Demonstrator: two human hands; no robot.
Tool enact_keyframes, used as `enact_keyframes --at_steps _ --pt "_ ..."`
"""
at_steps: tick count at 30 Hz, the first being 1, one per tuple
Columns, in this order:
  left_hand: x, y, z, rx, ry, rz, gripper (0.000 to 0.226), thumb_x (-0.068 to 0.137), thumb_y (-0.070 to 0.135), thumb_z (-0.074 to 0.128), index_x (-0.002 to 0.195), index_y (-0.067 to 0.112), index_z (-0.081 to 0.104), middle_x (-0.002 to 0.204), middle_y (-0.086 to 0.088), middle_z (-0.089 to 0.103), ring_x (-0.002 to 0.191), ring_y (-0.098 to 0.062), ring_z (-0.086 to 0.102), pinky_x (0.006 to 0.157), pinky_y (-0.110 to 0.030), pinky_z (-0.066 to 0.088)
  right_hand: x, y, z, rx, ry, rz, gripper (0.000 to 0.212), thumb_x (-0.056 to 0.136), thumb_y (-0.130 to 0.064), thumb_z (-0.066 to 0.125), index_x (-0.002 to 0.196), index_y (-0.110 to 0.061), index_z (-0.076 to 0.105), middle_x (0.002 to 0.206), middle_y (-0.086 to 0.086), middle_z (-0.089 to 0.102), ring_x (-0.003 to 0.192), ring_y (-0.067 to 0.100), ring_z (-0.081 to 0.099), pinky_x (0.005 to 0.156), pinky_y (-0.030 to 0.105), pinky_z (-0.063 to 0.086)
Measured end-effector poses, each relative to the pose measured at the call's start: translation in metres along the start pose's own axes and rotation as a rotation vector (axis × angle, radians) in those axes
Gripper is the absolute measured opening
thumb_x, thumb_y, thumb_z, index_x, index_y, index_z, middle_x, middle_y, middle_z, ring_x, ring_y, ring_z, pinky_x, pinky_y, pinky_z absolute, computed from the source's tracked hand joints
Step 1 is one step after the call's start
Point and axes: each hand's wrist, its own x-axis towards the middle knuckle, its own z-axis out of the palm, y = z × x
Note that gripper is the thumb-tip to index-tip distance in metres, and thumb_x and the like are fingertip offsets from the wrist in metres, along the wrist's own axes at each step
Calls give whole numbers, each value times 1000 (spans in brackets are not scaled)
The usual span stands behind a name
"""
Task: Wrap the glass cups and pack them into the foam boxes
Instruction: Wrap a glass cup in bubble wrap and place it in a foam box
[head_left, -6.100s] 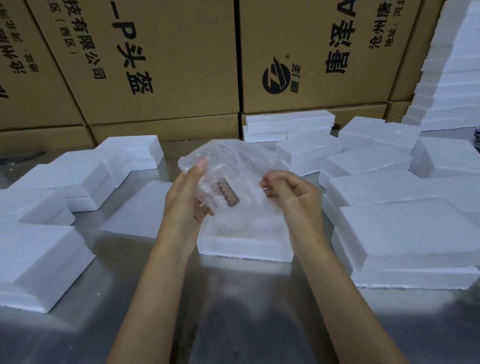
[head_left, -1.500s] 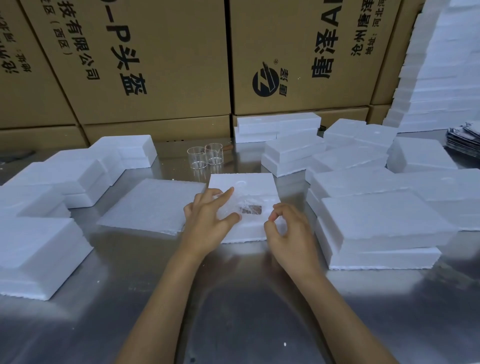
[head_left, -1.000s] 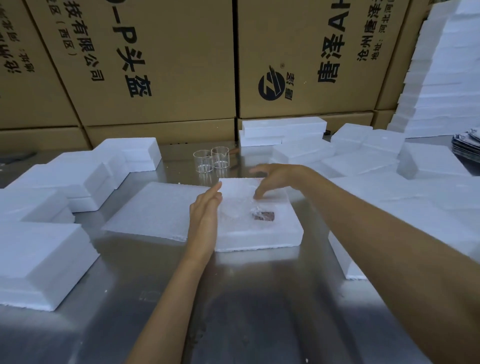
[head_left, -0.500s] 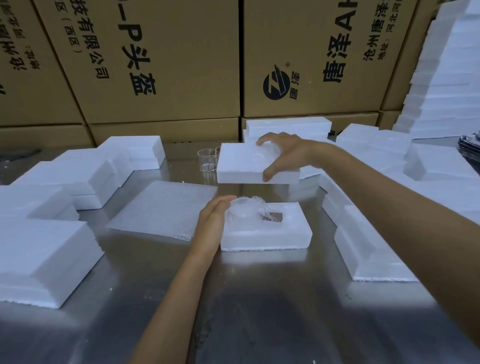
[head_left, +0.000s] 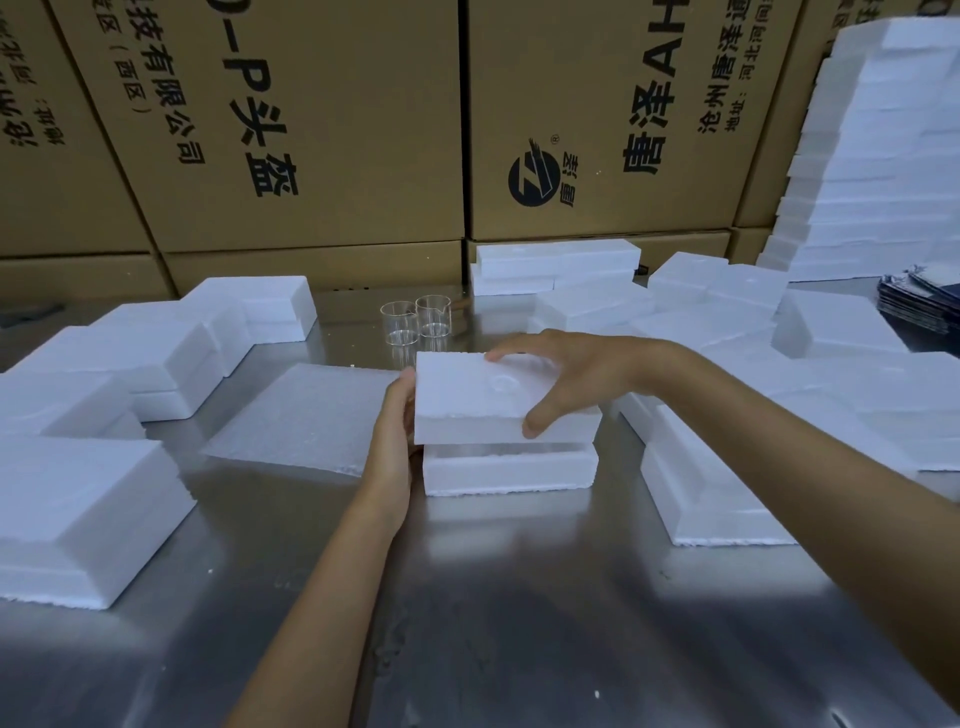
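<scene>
Step in hand: closing a foam box — the foam lid (head_left: 488, 395) hangs just above the lower foam half (head_left: 509, 467), a narrow gap open between them, the lid not yet seated.
Right hand (head_left: 566, 374): spread over the lid's top, thumb hooked down its near edge, fingers (head_left: 498, 356) over the far edge — grasping the lid.
Left hand (head_left: 395, 431): flat against the left ends of lid and lower half, fingers straight, steadying rather than gripping.
Lower half, contents: hidden by the lid; I cannot tell from here what lies inside.
Glass cups (head_left: 415, 325): two bare ones stand upright side by side on the metal surface (head_left: 519, 597), just beyond the box, unwrapped and empty.
Done, by my reading: this box looks all but finished, wanting only the lid pressed home.
Left: the two cups need wrapping and boxing, at least.
Other foam: closed-looking blocks at the left (head_left: 78, 499) and right (head_left: 717, 499), a tall stack at the far right (head_left: 883, 156), a flat foam sheet (head_left: 306, 415) just left of the box; whether any hold cups cannot be seen.
Backdrop: printed cardboard cartons (head_left: 311, 130) along the far edge.
</scene>
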Motion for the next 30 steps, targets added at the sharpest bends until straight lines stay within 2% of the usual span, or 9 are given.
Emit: enact_keyframes --at_steps 2,4,8,14,17,19,21,24,30 --pt "-1 0 0 1 -45 1 42 76 68 55 94 38 79 104 2 78 90 -12 74 80 -35 52 0 0 2 -3 5 -9 85 71 -47 82 139 -60 31 148 -19 27 139 9 27 103 28 31" --pt "1 0 -1 5 -50 -14 42 69 69 58 89 39 79 102 2 78 87 -12 75 81 -36 52 0 0 2 -2 3 -18 85 72 -46 81 140 -59 32 143 -24 27 139 7 26 100 24 28" --pt "4 1 -4 17 -43 -33 37 75 63 58 87 35 78 104 -2 77 89 -16 73 85 -39 53 -1 1 2 -3 -17 -31 82 73 -47 81 140 -57 34 151 -24 27 140 5 26 103 24 28" --pt "3 -2 -4 25 -52 -45 41 84 58 56 103 25 74 106 -6 76 91 -20 74 82 -41 55 -4 1 -2 22 -59 -30 74 72 -49 81 133 -62 40 145 -29 31 127 0 30 98 23 28" --pt "2 0 -3 39 -46 -69 54 79 57 62 118 21 69 114 -8 74 108 -30 69 100 -50 51 -4 1 1 7 -66 -25 76 74 -46 80 137 -58 38 137 -31 29 124 -1 28 96 22 27" --pt "2 0 -3 51 -54 -66 55 75 56 64 118 23 69 115 -7 74 112 -30 67 105 -52 48 -6 0 2 -11 -54 -18 78 74 -46 81 137 -58 37 135 -29 28 125 1 30 95 21 28" --pt "3 -1 -4 79 -68 -48 45 75 52 66 112 26 72 112 -2 75 111 -27 68 104 -47 48 -7 -1 4 -45 -33 -4 80 73 -46 81 137 -59 36 140 -20 32 129 8 34 95 24 33" --pt "6 -2 -5 149 -83 -7 33 77 49 66 104 30 74 107 5 76 107 -21 69 101 -40 48 -9 -1 9 -95 -9 13 83 72 -46 81 138 -59 33 144 -9 34 132 16 38 104 31 39" --pt "9 -5 -8 173 -101 14 31 81 53 65 103 34 74 107 6 76 102 -15 71 94 -37 50 -10 5 15 -69 -13 8 83 75 -50 78 141 -58 29 148 -11 33 136 15 34 106 29 35"
